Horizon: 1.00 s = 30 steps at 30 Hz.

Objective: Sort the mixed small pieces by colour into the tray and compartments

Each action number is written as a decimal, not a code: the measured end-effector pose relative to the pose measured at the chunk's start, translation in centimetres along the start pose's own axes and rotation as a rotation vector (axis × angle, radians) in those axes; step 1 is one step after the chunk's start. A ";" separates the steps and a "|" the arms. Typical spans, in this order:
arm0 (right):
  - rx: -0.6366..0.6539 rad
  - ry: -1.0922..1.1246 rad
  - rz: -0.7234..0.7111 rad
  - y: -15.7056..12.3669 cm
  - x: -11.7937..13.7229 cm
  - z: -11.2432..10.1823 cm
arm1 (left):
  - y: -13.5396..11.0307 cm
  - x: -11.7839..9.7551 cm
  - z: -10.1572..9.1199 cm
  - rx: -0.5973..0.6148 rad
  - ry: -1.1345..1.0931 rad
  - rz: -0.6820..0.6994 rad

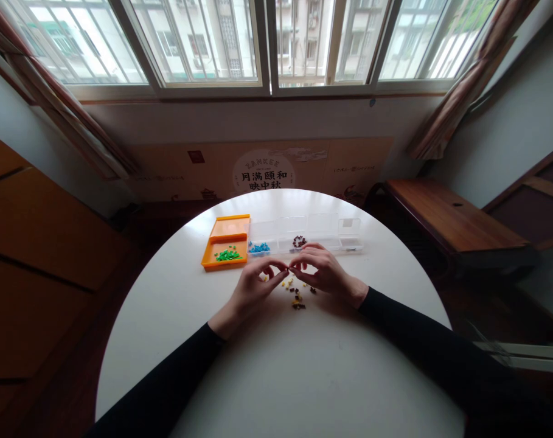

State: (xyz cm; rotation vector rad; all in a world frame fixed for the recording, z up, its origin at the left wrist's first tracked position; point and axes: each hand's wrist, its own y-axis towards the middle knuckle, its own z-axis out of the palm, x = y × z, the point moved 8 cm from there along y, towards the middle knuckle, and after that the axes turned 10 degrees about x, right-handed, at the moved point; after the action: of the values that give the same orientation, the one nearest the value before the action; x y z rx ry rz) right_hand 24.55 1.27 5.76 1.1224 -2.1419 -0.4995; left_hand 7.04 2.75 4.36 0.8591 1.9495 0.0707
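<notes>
Long black sleeves [166, 389] (hands [253, 292] bare)

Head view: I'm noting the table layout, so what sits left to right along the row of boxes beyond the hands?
Orange tray holding green pieces → blue pieces in the clear box → dark red pieces → small end compartment.

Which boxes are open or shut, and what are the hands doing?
Orange box: open, green bits inside.
Clear boxes: open, blue bits and dark bits inside.
Loose bits: scattered on table.
Left hand: fingertips pinched.
Right hand: fingertips pinched, meeting the left.
</notes>
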 end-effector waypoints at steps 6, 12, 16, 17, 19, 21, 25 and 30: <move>0.002 0.008 -0.001 -0.1 -0.1 0.1 | 0.0 0.1 0.0 0.004 0.003 -0.007; -0.005 0.007 -0.010 0.0 0.1 -0.1 | -0.1 0.0 0.0 0.010 0.007 -0.003; -0.006 0.005 -0.012 0.0 0.2 -0.1 | -0.1 0.1 0.0 0.007 0.008 0.004; -0.007 0.004 -0.011 0.0 0.1 -0.1 | -0.1 0.1 0.0 0.006 0.008 0.006; -0.007 0.002 -0.012 0.0 0.1 -0.1 | -0.1 0.1 0.0 0.006 0.014 0.006; -0.008 0.000 -0.018 0.0 0.2 -0.1 | -0.1 0.2 0.0 0.008 0.023 0.000; -0.016 -0.008 -0.033 0.0 0.3 -0.2 | -0.1 0.2 0.1 0.012 0.016 -0.005; -0.068 -0.057 0.021 -0.1 -0.3 -0.6 | -0.2 0.1 -0.1 -0.018 0.017 -0.038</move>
State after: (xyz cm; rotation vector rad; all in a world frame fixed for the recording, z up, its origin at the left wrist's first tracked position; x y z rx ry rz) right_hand 25.13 1.48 6.02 1.0590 -2.1669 -0.5967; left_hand 6.85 2.72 4.27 0.8120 1.9772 0.0728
